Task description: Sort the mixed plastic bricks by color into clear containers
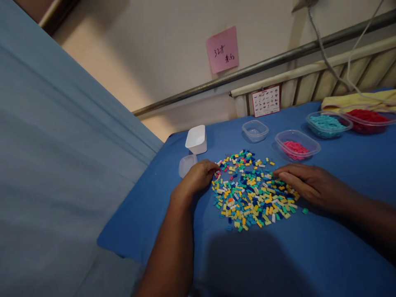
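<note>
A loose pile of small building bricks (252,192) in yellow, green, blue, white and a few pink lies spread on the blue cloth. At its upper left edge is my left hand (201,175), fingers pinched together at the bricks; whether a brick is between them is too small to make out. My right hand (309,183) reaches over the right edge of the pile with its fingers stretched out, the tips touching or just above the bricks. Beyond it, a clear tub (314,147) contains pink bricks (295,149).
Behind the pile stand a white box (197,140) and a clear tub (255,130). A clear lid or shallow tub (186,165) lies beside my left hand. Farther right are tubs of turquoise pieces (328,123) and red pieces (366,117). A blue curtain (62,144) hangs left.
</note>
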Demonstrator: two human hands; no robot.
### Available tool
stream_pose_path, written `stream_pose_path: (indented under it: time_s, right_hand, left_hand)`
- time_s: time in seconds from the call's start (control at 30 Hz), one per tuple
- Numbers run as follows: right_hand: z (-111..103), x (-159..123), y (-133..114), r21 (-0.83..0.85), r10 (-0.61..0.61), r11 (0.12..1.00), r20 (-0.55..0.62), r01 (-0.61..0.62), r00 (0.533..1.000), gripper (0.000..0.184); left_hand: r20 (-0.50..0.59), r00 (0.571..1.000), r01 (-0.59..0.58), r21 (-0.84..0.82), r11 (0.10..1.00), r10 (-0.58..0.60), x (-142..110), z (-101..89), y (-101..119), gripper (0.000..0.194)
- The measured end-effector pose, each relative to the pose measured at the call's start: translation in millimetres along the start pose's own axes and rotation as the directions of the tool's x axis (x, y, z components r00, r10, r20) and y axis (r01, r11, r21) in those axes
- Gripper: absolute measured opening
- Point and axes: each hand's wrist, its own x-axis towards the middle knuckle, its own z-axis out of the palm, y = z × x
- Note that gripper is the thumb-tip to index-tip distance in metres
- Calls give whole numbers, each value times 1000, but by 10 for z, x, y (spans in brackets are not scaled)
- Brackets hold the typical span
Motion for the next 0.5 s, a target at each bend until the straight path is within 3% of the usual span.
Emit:
stream_pose_path:
  time_s: [0.2, 0.5]
  right_hand:
    - [4, -10, 29, -10, 1, 1000, 17, -1, 1000, 37]
    - [-10, -1, 10, 1, 8, 1000, 29, -8, 1000, 37]
  left_hand:
    - [0, 999, -51, 5, 999, 51, 29, 37, -34, 28]
    - [15, 999, 36, 52, 998, -37, 37, -19, 58, 20]
